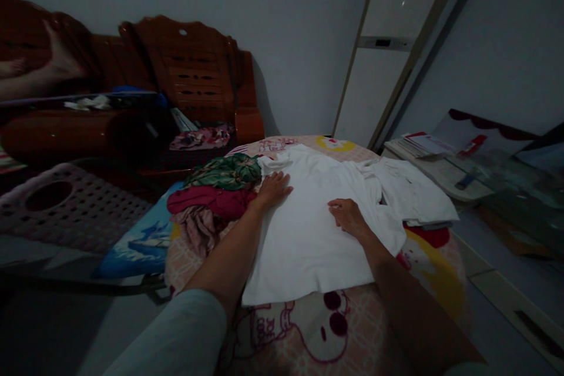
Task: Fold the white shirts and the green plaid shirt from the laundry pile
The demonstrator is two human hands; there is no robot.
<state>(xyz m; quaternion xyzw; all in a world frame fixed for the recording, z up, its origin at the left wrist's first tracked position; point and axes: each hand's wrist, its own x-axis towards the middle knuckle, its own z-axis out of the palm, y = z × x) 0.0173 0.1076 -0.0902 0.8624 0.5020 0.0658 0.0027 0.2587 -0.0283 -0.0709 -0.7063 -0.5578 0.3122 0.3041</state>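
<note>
A white T-shirt (308, 229) lies spread over a round table, its hem toward me and its collar at the far end. My left hand (274, 189) rests on the shirt's left side, palm down with the fingers spread. Over the right part of the shirt is my right hand (349, 216), its fingers loosely bent and apart, with nothing visible in them. Folded white clothes (416, 191) are stacked to the right, touching the shirt's sleeve. Left of the shirt are a crumpled green patterned cloth (224, 170), a dark pink garment (211, 201) and a dusty pink cloth (198, 229).
A patterned tablecloth (304, 335) covers the table. Beyond it stands a carved wooden sofa (189, 70), where a person's bare leg (57, 64) rests. A pink woven chair (88, 205) and a blue cushion (141, 244) stand left; a glass-topped cabinet (506, 182) stands right.
</note>
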